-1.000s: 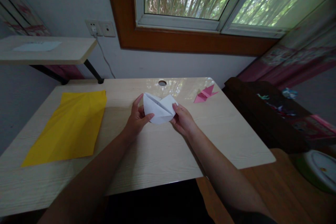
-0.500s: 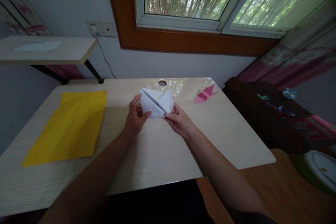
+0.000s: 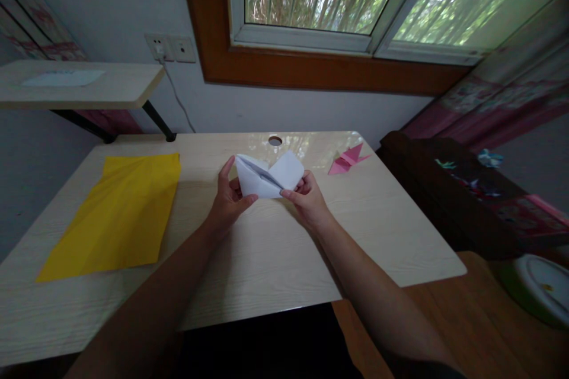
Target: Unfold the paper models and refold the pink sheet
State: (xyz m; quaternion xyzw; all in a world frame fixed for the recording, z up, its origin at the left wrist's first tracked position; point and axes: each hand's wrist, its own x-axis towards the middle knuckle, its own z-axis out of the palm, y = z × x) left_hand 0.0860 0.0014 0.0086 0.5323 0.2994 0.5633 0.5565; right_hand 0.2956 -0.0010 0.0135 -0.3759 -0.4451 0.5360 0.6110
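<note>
A folded piece of white paper (image 3: pixel 262 180) is held up over the desk, its layers parted along a slanting gap across the middle. My left hand (image 3: pixel 229 192) grips its left end, thumb on the near face and fingers along the left edge and behind. At the lower right, my right hand (image 3: pixel 306 196) pinches the paper between thumb and fingers; some of those fingers are hidden behind it. To the right on the desk lies a pink folded-paper figure (image 3: pixel 347 161), apart from both hands.
A large yellow paper sheet (image 3: pixel 120 213) lies at the left of the pale wooden desk (image 3: pixel 275 260). A raised shelf (image 3: pixel 128 86) stands at the back left. Near the back edge is a round cable hole (image 3: pixel 275 141). A dark cabinet (image 3: pixel 444 189) stands to the right.
The white paper's right part has swung outward to the right and the V-shaped notch at its top is wider. My right hand has shifted slightly right and turned.
</note>
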